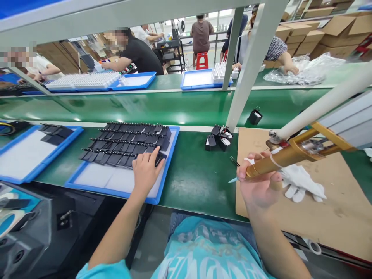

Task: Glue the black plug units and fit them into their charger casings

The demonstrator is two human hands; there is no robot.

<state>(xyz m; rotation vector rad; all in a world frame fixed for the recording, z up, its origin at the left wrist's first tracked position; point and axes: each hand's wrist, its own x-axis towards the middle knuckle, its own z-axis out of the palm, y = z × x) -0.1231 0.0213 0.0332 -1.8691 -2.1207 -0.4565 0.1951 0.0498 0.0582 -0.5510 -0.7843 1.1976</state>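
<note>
Your left hand (146,170) rests open, fingertips on a black part (158,158) in the tray's (167,170) near row, while your right hand (257,186) grips the gold tool (276,161), tip pointing left

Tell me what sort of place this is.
Most likely an electronics assembly line in a factory. A long green conveyor belt runs between work tables, blue trays hold rows of black plastic housings, and the right hand holds a gold dispensing tool.
</note>
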